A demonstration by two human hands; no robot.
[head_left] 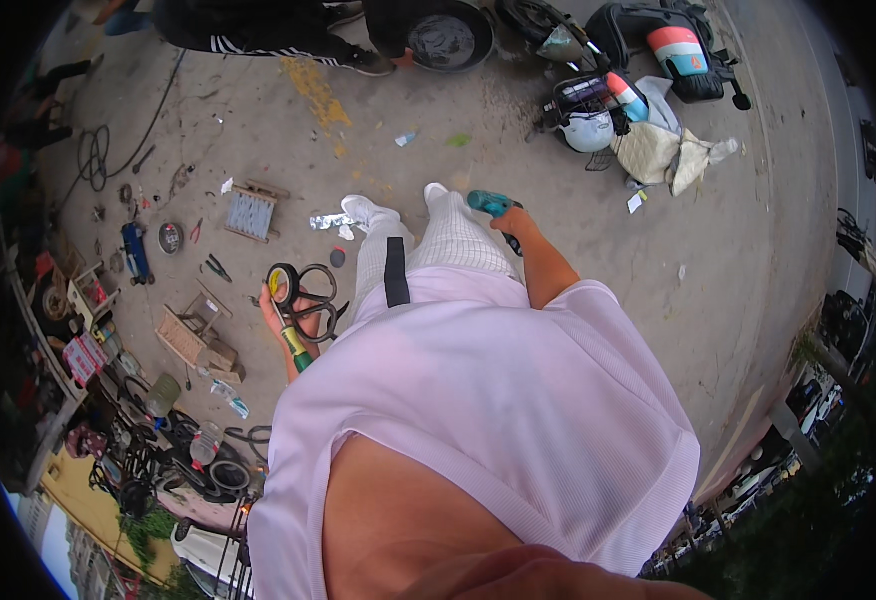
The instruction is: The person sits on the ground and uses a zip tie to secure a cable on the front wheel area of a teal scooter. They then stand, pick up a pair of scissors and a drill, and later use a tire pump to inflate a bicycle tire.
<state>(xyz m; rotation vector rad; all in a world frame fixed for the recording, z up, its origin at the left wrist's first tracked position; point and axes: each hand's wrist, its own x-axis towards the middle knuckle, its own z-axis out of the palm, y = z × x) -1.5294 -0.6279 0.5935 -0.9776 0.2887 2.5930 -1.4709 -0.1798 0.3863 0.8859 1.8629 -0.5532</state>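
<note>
My left hand point(271, 308) is closed around a bunch of things at my left side: a yellow-and-black roll of tape point(280, 284), what look like scissors point(315, 283) with large black loops, and a screwdriver-like tool with a green and yellow handle point(294, 345). Part of that hand is hidden behind them. In front of my right hip, my right hand point(511, 222) grips a teal cordless drill point(492, 203), its body pointing forward and left. Below it lies the concrete ground, with my white shoes point(368, 210) close by.
Small stools point(251, 212) point(193, 325), pliers point(217, 267), a blue tool point(135, 252) and a round tin point(169, 238) lie left. Ahead, a person in black trousers point(258, 30) is beside a black basin point(448, 38). A fallen-looking scooter point(648, 40) and white helmet point(588, 131) are right.
</note>
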